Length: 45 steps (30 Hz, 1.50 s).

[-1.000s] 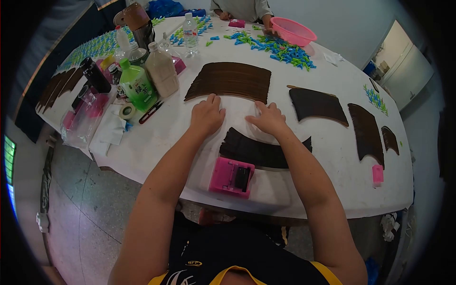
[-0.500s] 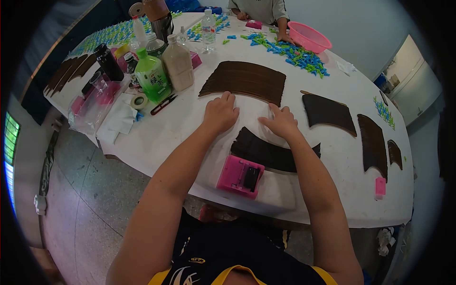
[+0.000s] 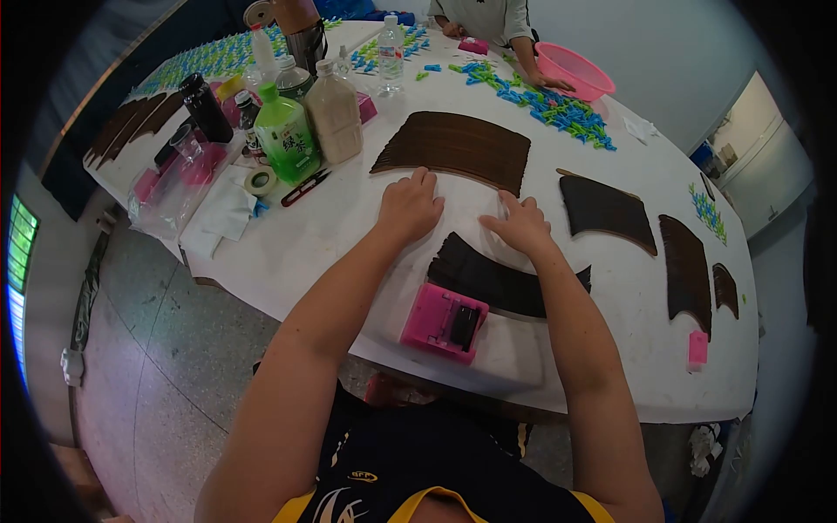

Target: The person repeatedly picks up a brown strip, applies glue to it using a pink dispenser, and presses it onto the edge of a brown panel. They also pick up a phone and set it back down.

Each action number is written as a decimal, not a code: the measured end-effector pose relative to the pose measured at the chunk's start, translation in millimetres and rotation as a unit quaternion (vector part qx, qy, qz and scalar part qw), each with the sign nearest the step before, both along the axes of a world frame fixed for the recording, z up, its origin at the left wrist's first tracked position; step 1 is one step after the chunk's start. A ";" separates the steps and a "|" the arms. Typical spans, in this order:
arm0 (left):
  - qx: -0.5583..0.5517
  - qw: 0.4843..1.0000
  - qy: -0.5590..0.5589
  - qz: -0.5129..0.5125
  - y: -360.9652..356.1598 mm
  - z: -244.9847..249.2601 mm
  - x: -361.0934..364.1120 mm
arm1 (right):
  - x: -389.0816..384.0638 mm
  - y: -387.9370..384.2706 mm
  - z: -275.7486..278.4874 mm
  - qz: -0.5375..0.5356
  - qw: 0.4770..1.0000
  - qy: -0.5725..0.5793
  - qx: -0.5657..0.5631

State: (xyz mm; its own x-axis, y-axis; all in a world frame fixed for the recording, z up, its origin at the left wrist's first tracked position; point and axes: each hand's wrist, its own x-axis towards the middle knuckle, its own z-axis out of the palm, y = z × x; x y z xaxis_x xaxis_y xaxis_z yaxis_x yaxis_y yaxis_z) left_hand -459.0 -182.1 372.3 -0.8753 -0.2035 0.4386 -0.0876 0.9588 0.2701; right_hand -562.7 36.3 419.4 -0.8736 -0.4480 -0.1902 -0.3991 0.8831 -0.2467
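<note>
A wide, curved row of thin brown strips [image 3: 453, 148] lies side by side on the white-covered table. My left hand [image 3: 410, 207] rests palm down at its near edge, fingertips against the left part of that edge. My right hand [image 3: 520, 225] is at the near right corner, thumb spread from the fingers and fingertips at the edge. Neither hand is visibly grasping anything. Below my hands lies a darker curved row of strips [image 3: 488, 277], partly covered by my right forearm. A pink box with a black roller-like part [image 3: 443, 322] overlaps its left end.
More dark strip rows [image 3: 608, 213] lie to the right, near a small pink block [image 3: 697, 350]. Bottles, including a green one [image 3: 286, 139], and a red-black cutter [image 3: 305, 187] stand or lie left. Another person's hand [image 3: 549, 83] touches blue and green clips [image 3: 558, 113] beside a pink basin [image 3: 575, 70].
The view has shifted slightly. My hands keep nearly the same place at the near edge of the brown strips. The other person's hand has moved a little over the clips.
</note>
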 end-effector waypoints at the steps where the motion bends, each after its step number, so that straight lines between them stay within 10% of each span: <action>1: -0.002 1.000 0.016 -0.001 -1.1 -0.9 0.8 | -1.3 -0.3 -0.5 0.003 1.000 0.001 -0.001; 13: -0.005 0.989 -0.054 0.139 -19.5 4.8 42.1 | -5.6 11.5 -12.7 0.016 1.000 0.019 -0.014; 21: -0.008 0.988 -0.060 0.143 -19.8 6.1 41.2 | 54.4 91.8 11.5 0.188 0.933 0.054 -0.303; 45: 0.089 0.995 -0.006 0.050 -19.0 6.5 98.3 | 121.8 184.3 -16.5 0.234 0.888 0.313 -0.242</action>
